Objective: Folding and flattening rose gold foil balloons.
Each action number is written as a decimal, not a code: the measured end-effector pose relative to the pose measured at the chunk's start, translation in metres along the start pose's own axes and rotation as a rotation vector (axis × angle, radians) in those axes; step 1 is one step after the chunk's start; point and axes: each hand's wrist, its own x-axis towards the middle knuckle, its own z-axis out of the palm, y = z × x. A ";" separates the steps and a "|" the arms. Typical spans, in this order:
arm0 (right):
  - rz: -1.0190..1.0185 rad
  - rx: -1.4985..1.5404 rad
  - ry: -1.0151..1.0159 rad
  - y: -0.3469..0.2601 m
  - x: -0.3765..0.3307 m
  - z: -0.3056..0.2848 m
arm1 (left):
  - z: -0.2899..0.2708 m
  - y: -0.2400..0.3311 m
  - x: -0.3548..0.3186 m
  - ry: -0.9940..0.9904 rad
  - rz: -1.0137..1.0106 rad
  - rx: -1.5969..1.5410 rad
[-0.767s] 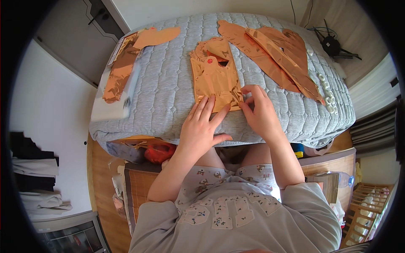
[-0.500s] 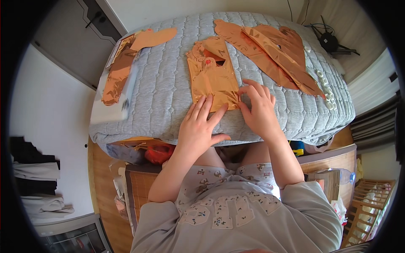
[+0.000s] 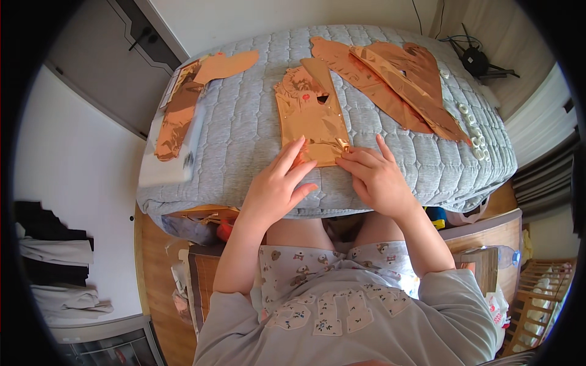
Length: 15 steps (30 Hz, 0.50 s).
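Observation:
A flat, folded copper-coloured foil balloon (image 3: 311,122) lies on the bed in front of me, with a red mark and a dark gap near its far end. My left hand (image 3: 278,177) rests at its near left edge, fingers stretched out and thumb apart. At the near right corner, my right hand (image 3: 378,180) pinches the foil's edge between thumb and fingers, one finger raised. The foil is creased beside those fingertips.
More flat copper foil pieces (image 3: 390,85) overlap at the far right. Another foil piece (image 3: 177,119) lies on a clear plastic bag (image 3: 171,174) at the left. Several white rings (image 3: 475,131) line the right side of the grey quilted bed (image 3: 238,134).
My left hand has drawn back from the foil's surface toward its left edge. My right hand has come down to the near right corner. The view has shifted slightly.

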 end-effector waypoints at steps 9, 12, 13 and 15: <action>0.033 -0.043 0.026 -0.004 -0.010 0.001 | -0.003 -0.025 -0.031 0.042 0.148 0.213; 0.047 -0.059 0.051 -0.005 -0.012 0.002 | 0.004 -0.023 -0.037 0.170 0.129 0.206; 0.053 -0.051 0.056 -0.006 -0.012 0.002 | 0.007 -0.021 -0.038 0.252 0.113 0.243; 0.059 -0.045 0.061 -0.005 -0.013 0.002 | 0.008 -0.016 -0.035 0.294 0.099 0.253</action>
